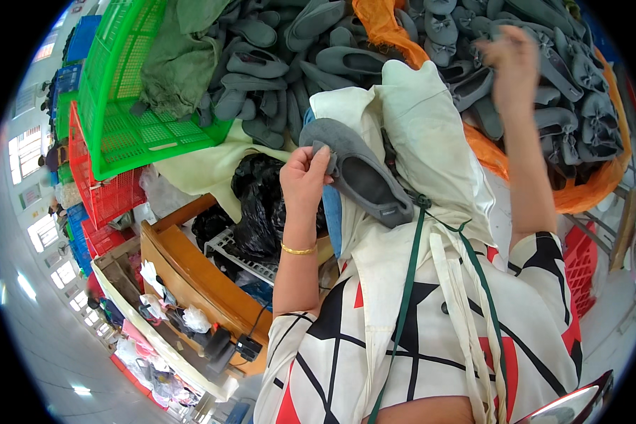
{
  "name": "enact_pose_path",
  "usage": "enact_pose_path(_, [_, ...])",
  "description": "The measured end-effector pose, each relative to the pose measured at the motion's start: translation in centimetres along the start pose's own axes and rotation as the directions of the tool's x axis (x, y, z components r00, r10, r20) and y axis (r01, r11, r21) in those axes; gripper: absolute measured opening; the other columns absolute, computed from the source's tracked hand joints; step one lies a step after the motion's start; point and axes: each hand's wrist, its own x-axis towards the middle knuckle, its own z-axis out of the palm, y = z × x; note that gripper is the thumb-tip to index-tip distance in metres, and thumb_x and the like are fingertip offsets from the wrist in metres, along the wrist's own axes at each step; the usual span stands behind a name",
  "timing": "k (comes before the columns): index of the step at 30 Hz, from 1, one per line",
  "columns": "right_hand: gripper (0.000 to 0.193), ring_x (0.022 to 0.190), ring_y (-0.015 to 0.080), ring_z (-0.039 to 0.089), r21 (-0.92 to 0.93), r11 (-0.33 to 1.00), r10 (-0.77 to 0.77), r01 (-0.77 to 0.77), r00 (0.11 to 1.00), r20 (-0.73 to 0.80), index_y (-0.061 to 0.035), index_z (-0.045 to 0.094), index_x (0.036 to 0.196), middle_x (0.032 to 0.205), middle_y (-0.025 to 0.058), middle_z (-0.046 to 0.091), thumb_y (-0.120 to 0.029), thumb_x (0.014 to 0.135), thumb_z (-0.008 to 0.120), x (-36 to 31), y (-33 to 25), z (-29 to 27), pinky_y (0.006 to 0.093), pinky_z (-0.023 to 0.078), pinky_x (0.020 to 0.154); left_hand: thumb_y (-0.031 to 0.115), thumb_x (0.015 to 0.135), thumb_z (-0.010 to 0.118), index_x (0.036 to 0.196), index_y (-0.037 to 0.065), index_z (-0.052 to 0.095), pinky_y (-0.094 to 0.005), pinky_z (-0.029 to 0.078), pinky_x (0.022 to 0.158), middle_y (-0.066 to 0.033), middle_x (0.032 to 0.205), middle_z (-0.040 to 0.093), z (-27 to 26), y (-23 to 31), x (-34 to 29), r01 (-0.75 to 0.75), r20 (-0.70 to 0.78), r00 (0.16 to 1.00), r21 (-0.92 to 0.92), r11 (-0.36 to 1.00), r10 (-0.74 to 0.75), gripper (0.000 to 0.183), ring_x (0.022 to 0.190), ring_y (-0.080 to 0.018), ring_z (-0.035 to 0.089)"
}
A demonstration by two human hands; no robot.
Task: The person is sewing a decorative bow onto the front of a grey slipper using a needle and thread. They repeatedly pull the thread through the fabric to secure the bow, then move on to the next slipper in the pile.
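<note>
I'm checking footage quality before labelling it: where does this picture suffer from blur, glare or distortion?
In the head view, the right hand looks smeared, probably by motion, while the left hand and the grey shoe it holds look sharper; at the left, windows and ceiling lights wash out white; fisheye distortion bends the row of windows along the black rim.

At left: crate (160,134), cloth (180,78) inside. Right of crate: shoe pile (259,62). Farther right: bag (583,201), more shoes (558,120) inside. Before the pile: single shoe (371,180), in left hand (305,175), over apron (434,141).
</note>
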Motion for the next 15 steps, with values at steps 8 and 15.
enact_pose_path(8, [0.016,0.095,0.0306,0.062,-0.333,0.804,0.035,0.492,0.520,0.854,-0.0034,0.064,0.101,0.096,0.0122,0.062,-0.011,0.087,0.062,-11.6,1.7,9.1,0.0391,0.052,0.080,0.034,0.098,0.064,0.072,0.005,0.054,-0.0213,0.038,0.047,0.0028,0.055,0.048,-1.5,-1.9,-2.0,-0.012,-0.120,0.992,0.168,0.986,0.033,0.040,0.048,-0.0050,0.045])
enact_pose_path(15, [0.015,0.078,0.0291,0.058,-0.300,0.708,-0.076,0.640,0.491,0.868,-0.0051,0.055,0.082,0.080,0.0104,0.054,-0.015,0.085,0.066,-12.2,1.5,9.4,0.0406,0.047,0.065,0.025,0.095,0.069,0.080,0.000,0.059,-0.0240,0.039,0.050,0.0017,0.061,0.054,-2.5,-3.7,0.0,-0.307,-0.121,0.929,0.279,0.910,0.350,0.031,0.054,-0.0068,0.048])
